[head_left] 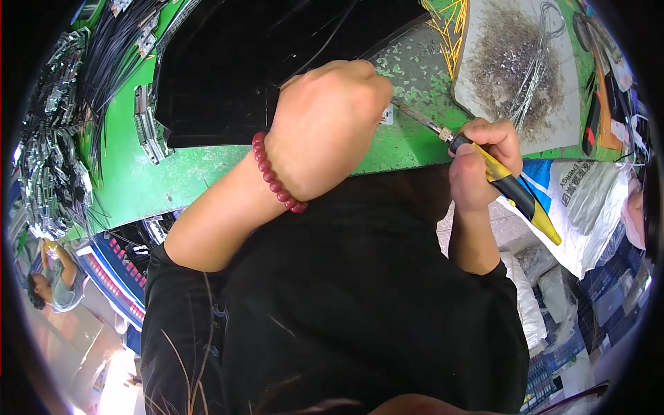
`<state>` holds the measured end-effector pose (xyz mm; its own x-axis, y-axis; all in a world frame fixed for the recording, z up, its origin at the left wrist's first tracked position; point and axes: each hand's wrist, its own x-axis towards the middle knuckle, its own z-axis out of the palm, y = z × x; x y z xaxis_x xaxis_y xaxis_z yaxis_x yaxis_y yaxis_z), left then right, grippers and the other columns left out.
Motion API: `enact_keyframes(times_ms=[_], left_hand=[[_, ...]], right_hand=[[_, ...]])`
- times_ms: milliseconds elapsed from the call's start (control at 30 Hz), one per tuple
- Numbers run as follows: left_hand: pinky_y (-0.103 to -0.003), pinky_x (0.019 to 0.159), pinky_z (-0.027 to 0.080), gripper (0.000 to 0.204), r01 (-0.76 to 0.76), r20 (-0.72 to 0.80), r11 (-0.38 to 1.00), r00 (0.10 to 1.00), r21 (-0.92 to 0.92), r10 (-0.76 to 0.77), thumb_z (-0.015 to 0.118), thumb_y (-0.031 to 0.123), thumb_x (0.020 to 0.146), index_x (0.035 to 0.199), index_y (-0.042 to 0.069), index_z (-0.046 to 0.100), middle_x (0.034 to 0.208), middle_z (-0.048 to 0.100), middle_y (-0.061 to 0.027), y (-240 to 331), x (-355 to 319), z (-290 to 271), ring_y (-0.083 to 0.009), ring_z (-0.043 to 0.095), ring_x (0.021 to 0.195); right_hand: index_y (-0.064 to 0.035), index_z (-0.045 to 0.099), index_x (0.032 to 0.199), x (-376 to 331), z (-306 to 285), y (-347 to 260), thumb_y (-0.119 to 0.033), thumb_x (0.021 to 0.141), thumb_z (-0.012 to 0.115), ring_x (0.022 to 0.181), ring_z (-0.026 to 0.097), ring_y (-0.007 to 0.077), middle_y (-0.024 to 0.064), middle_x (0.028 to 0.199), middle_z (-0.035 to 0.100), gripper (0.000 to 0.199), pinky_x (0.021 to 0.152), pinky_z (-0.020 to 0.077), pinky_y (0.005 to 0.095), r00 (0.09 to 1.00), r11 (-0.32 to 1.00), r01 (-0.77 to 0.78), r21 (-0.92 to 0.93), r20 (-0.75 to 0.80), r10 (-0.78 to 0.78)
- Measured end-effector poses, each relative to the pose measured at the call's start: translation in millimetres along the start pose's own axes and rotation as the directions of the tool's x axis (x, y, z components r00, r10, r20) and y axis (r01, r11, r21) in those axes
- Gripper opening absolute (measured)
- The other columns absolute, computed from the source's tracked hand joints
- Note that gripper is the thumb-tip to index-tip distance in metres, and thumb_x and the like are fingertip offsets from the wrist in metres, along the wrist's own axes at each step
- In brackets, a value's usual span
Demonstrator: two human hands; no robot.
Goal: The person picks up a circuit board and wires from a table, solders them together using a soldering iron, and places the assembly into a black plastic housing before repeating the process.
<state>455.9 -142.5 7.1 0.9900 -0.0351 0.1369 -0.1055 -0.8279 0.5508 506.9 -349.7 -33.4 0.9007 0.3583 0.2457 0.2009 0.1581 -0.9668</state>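
Observation:
My left hand [332,124], with a red bead bracelet [270,176] at its wrist, is closed in a fist over the near edge of the green bench. What its fingers hold is hidden beneath it. A small pale metal piece [388,115] shows just beside those fingers. In my right hand [481,162] is a yellow and black soldering iron [515,187], gripped like a pen. Its tip points left at the small piece; whether they touch I cannot tell. Behind my left hand lies a large glossy black sheet [207,90].
A pale board [477,90] carries dark debris and loose solder wire [532,76]. Yellow wires [453,34] lie beside it. Metal parts [59,138] and black wires [117,76] are heaped at the left, near metal strips [149,124]. A white sack [588,207] hangs at the right.

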Motion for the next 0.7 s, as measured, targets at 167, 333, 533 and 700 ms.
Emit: enact_keyframes(times_ms=[167,333,533,700], left_hand=[[-0.039,0.059,0.048,0.003,0.010,0.024,1.000,1.000,0.020,-0.010,0.062,0.004,0.074,0.073,0.003,0.059,0.076,0.059,-0.0096,0.6,1.4,-0.4,-0.0309,0.060,0.071],[-0.039,0.060,0.048,0.003,-0.003,0.016,1.000,1.000,0.025,0.002,0.062,0.004,0.074,0.073,0.003,0.060,0.076,0.059,-0.0094,1.7,1.3,-1.7,-0.0304,0.060,0.071],[-0.038,0.059,0.049,0.003,-0.009,0.014,0.999,1.000,0.040,0.008,0.062,0.004,0.074,0.073,0.003,0.060,0.076,0.059,-0.0093,-1.1,1.5,1.4,-0.0301,0.060,0.070],[-0.038,0.058,0.049,0.003,-0.011,0.006,0.999,1.000,0.044,0.011,0.062,0.003,0.074,0.073,0.003,0.059,0.075,0.059,-0.0092,-0.2,1.1,0.8,-0.0301,0.060,0.069]], right_hand=[[-0.0016,0.051,0.085,-1.2,-1.0,0.2,-0.005,0.076,0.066,0.063,0.041,0.0067,0.0045,0.076,0.053,0.018,0.056,0.0315,0.0216,1.000,0.999,-0.005,-0.046,0.010,0.005],[-0.0016,0.051,0.085,-0.9,-1.4,-5.2,-0.005,0.075,0.066,0.063,0.042,0.0070,0.0052,0.076,0.054,0.018,0.056,0.0320,0.0217,0.999,0.997,-0.008,-0.073,0.039,0.010],[-0.0023,0.051,0.085,-5.1,-2.1,2.0,-0.007,0.075,0.067,0.063,0.043,0.0083,0.0066,0.076,0.055,0.019,0.057,0.0340,0.0219,0.999,1.000,0.014,-0.014,-0.042,-0.014],[-0.0020,0.050,0.085,-3.0,-2.1,-0.3,-0.007,0.076,0.066,0.064,0.042,0.0080,0.0067,0.076,0.054,0.019,0.058,0.0327,0.0220,1.000,1.000,0.012,0.002,-0.017,-0.012]])
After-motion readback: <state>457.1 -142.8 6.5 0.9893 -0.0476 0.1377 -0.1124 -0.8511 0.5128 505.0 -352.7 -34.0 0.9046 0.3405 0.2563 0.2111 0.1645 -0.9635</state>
